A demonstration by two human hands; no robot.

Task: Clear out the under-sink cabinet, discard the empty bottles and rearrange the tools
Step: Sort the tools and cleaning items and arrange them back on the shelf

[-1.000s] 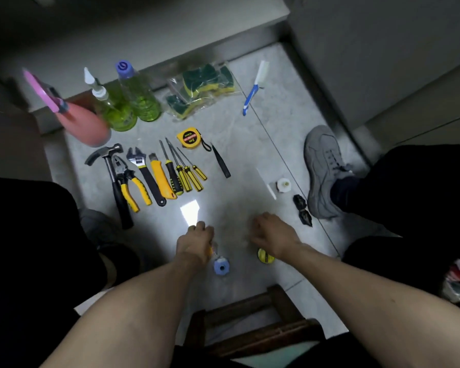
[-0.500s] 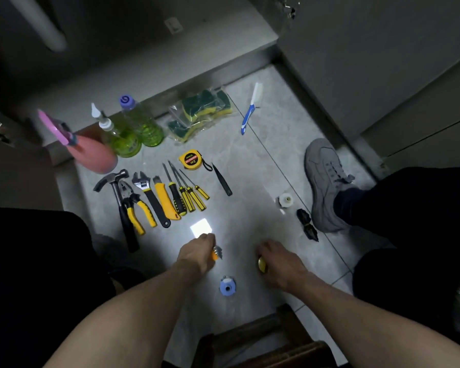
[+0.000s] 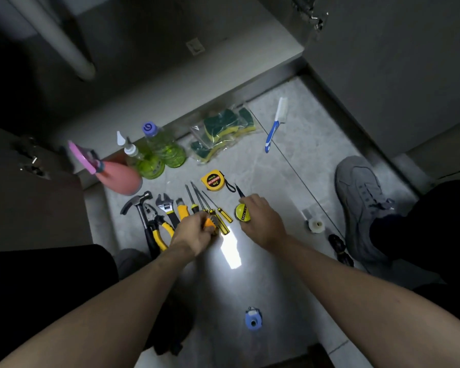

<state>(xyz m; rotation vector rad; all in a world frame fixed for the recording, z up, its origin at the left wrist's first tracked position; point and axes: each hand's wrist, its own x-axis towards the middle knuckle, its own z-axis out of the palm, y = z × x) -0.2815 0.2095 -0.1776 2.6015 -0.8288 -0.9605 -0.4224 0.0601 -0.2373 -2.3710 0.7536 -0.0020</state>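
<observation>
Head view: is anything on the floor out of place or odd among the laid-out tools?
Mostly tidy: the hammer, pliers and screwdrivers lie in a row. The blue roll sits alone, well short of that row, and the white roll and a small dark object lie apart by the shoe. Nothing looks spilled.

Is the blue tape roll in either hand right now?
No, the blue tape roll lies alone on the floor near the person, while the right hand holds a yellow tape roll.

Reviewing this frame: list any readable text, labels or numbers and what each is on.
"2m": on the label of the yellow tape measure; the smaller print beside it is too blurred to read.
"TAPE", partly legible: on the yellow tape roll held by the right hand.
Nothing else is readable.
</observation>
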